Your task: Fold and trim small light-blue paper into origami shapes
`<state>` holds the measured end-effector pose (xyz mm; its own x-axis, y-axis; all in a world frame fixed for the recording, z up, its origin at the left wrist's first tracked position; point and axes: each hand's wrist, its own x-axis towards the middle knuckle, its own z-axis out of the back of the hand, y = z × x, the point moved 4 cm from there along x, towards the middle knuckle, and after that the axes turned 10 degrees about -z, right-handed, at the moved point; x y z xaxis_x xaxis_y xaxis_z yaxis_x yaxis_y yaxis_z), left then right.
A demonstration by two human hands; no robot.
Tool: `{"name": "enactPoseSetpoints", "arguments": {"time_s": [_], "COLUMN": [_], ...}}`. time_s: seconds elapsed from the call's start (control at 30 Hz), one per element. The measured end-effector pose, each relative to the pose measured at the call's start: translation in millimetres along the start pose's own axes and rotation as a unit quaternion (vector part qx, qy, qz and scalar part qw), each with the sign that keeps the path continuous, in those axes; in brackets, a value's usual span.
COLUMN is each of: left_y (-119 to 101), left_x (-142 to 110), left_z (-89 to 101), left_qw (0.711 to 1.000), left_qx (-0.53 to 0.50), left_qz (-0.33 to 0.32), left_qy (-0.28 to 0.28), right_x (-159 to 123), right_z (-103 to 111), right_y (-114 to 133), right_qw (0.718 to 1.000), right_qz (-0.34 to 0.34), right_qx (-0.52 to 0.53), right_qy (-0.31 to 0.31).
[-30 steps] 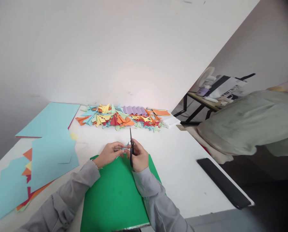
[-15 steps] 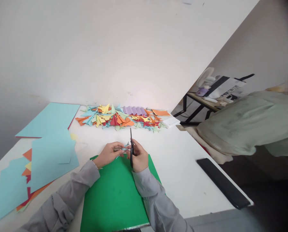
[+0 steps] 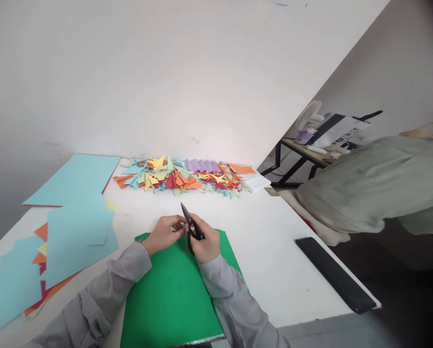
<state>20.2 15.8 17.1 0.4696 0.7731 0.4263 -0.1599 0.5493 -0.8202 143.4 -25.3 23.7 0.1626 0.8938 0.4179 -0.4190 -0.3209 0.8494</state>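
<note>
Black scissors (image 3: 189, 223) are held in my right hand (image 3: 206, 243), their blades together and tilted up to the left. My left hand (image 3: 165, 234) pinches a small scrap of light-blue paper (image 3: 185, 226), mostly hidden by the fingers; the right fingertips come close to it, and I cannot tell whether they touch it. Both hands hover over the far part of a green board (image 3: 172, 299). Beyond them, a heap of small folded paper pieces (image 3: 172, 180) in several colours, many shaped like planes, lies along the wall.
Light-blue sheets (image 3: 80, 237) overlap coloured paper on the left, with a larger blue sheet (image 3: 74, 179) behind. A purple pleated paper (image 3: 202, 166) and a white pack (image 3: 256, 183) sit at the back. On the right are a long black case (image 3: 335, 273) and a person in a grey-green top (image 3: 376, 183).
My right hand has turned the scissors, so the blades now lean left instead of standing upright. Both hands have drawn slightly nearer, and less of the blue paper shows.
</note>
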Motion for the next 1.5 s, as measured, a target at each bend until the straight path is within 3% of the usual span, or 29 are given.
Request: {"name": "enactPoseSetpoints", "arguments": {"time_s": [0.13, 0.3, 0.47, 0.57, 0.67, 0.73, 0.83, 0.9, 1.13, 1.3, 1.5], "left_y": [-3, -8, -4, 2, 13, 18, 20, 19, 20, 27, 16], "left_x": [1, 1, 0, 0, 0, 1, 2, 3, 2, -1, -2], "left_z": [6.1, 9.5, 9.0, 10.8, 16.5, 20.3, 27.1, 29.8, 34.8, 39.9, 41.9], "left_qw": [0.997, 0.987, 0.987, 0.988, 0.972, 0.955, 0.936, 0.931, 0.938, 0.945, 0.952], "left_qx": [0.045, 0.065, 0.048, -0.005, -0.09, -0.141, -0.175, -0.18, -0.114, -0.035, 0.106], "left_qz": [-0.043, -0.106, -0.102, -0.052, 0.059, 0.118, 0.143, 0.147, 0.14, 0.068, -0.022], "left_qy": [-0.056, -0.099, -0.113, -0.147, -0.209, -0.235, -0.271, -0.282, -0.296, -0.318, -0.285], "right_x": [-3, -2, -4, -4, -2, -1, -3, -4, -13, -13, -14], "right_z": [1, 4, 4, 4, 2, -3, -12, -16, -22, -19, -21], "right_y": [7, 9, 9, 5, -2, -6, -9, -9, -6, -7, 2], "right_qw": [0.997, 0.996, 0.995, 0.998, 0.987, 0.959, 0.904, 0.878, 0.84, 0.867, 0.852], "right_qz": [0.07, 0.081, 0.091, 0.028, -0.114, -0.211, -0.295, -0.311, -0.31, -0.282, -0.325], "right_qx": [-0.03, -0.032, -0.034, 0.008, 0.111, 0.184, 0.275, 0.315, 0.344, 0.297, 0.256], "right_qy": [-0.009, -0.03, -0.037, -0.048, -0.014, 0.041, 0.14, 0.182, 0.281, 0.284, 0.322]}}
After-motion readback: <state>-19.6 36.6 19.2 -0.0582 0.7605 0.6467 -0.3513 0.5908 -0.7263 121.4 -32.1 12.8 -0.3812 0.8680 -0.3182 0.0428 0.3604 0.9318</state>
